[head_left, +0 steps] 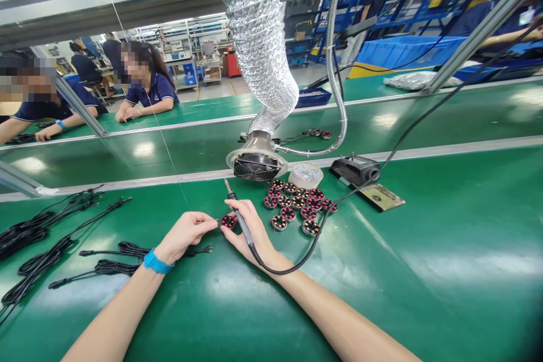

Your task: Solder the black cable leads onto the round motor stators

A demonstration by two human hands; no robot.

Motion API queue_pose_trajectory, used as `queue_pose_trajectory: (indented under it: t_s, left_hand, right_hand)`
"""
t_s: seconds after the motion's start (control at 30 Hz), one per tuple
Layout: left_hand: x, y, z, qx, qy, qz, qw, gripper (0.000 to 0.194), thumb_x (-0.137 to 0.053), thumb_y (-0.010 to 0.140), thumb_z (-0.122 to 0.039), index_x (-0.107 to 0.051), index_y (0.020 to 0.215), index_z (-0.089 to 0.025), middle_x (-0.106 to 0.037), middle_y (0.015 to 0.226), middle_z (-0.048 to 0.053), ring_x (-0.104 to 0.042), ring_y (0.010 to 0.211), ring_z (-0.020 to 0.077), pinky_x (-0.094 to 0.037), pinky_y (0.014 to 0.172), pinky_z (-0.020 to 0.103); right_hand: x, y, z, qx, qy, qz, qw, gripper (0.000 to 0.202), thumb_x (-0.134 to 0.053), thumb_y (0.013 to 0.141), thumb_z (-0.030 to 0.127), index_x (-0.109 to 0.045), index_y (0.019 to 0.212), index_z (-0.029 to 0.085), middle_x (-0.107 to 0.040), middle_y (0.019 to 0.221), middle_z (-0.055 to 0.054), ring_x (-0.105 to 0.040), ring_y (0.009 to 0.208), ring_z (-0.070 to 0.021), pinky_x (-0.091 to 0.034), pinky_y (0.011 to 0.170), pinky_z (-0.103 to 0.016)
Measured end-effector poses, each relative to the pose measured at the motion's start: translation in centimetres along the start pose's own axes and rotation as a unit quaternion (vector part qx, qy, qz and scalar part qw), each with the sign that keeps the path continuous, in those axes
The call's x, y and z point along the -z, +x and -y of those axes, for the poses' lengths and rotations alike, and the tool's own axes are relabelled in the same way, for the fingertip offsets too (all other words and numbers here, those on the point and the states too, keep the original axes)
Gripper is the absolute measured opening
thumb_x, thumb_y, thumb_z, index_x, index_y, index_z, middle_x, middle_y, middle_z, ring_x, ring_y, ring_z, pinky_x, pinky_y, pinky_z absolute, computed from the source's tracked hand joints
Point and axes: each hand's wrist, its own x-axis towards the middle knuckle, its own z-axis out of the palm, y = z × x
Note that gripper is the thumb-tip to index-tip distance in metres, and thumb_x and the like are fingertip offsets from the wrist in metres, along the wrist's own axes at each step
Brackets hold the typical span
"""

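Observation:
My right hand (252, 229) is closed around a soldering iron (241, 218), its tip pointing up and away from me. The thumb and fingertips of that same hand also hold a small round motor stator (228, 222) with red windings and a black centre. On the stator's left side, my left hand (186, 235) is pinched shut with its fingertips close against the part. What lies between those fingertips is too small to make out. Beneath the left wrist, a black cable (131, 250) with bare wire ends rests on the green work surface.
Several stators (297, 202) lie right of my hands, beside a tape roll (305, 175). A fume extractor (257, 164) hangs above. Behind them sits a soldering iron stand (355, 169). Cable bundles (40, 226) lie at left. The iron's cord (316, 237) loops over my right forearm.

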Motion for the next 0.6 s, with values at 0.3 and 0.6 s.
queue_pose_trajectory:
  t_s: [0.3, 0.6]
  left_hand:
    - [-0.03, 0.46, -0.1, -0.002, -0.067, -0.035, 0.997, 0.04, -0.082, 0.062, -0.046, -0.059, 0.067, -0.013, -0.038, 0.054, -0.009, -0.018, 0.042, 0.0008, -0.005, 0.042, 0.022]
    - [-0.02, 0.37, 0.41, -0.002, -0.001, -0.044, 0.999, 0.045, -0.079, 0.065, -0.054, -0.065, 0.073, -0.012, -0.026, 0.048, -0.012, -0.013, 0.044, 0.0038, -0.006, 0.044, 0.025]
  right_hand:
    - [0.05, 0.06, 0.05, 0.001, 0.012, 0.021, 1.0, 0.061, -0.07, 0.078, 0.007, -0.048, 0.132, 0.028, -0.049, 0.112, -0.004, -0.06, 0.087, -0.0153, -0.054, 0.088, -0.034]
    - [-0.08, -0.11, 0.01, -0.003, 0.023, 0.034, 0.999, 0.062, -0.069, 0.078, 0.006, -0.048, 0.131, 0.028, -0.049, 0.113, -0.004, -0.06, 0.088, -0.0147, -0.054, 0.089, -0.033]
